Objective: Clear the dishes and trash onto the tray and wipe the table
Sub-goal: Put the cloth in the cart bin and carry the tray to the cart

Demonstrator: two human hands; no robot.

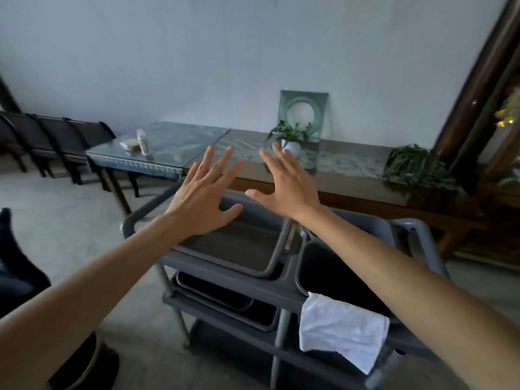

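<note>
Both hands, left hand (204,197) and right hand (287,182), are spread flat, holding nothing, above the cart's gray tray (239,249). A white cloth (342,329) drapes over the cart's near edge. The bottle (142,141) and wrapped food (130,144) sit beyond, near the table's (168,153) left corner.

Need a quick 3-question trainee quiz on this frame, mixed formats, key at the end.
1. True or false: the left hand and right hand are both empty, fingers spread.
2. Where does the white cloth hang?
A. on a chair
B. over the edge of the grey cart
C. on the glass-topped table
3. Fill in: on the glass-topped table, beside the clear food container, stands a white ____.

Key
1. True
2. B
3. bottle
</note>
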